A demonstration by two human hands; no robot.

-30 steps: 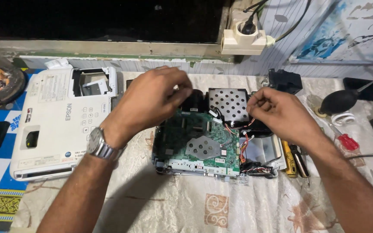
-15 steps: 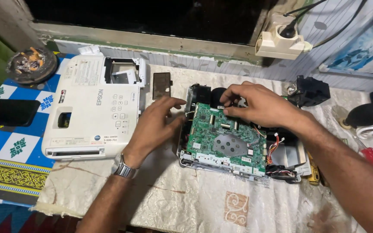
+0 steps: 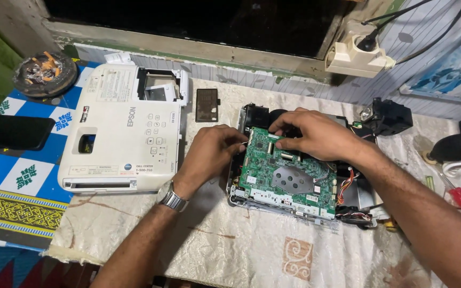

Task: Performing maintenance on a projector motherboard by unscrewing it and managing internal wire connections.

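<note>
A white projector cover (image 3: 121, 130) is lying well to the left of both hands, with a small dark panel (image 3: 207, 105) just above the left hand (image 3: 212, 152). That hand is curling narrow, its fingertips pressing the left edge of the green circuit board (image 3: 286, 173). The right hand (image 3: 313, 133) is resting on the board's upper edge, fingers bent, pinching nothing visible. A red screwdriver (image 3: 457, 194) is lying far right.
</note>
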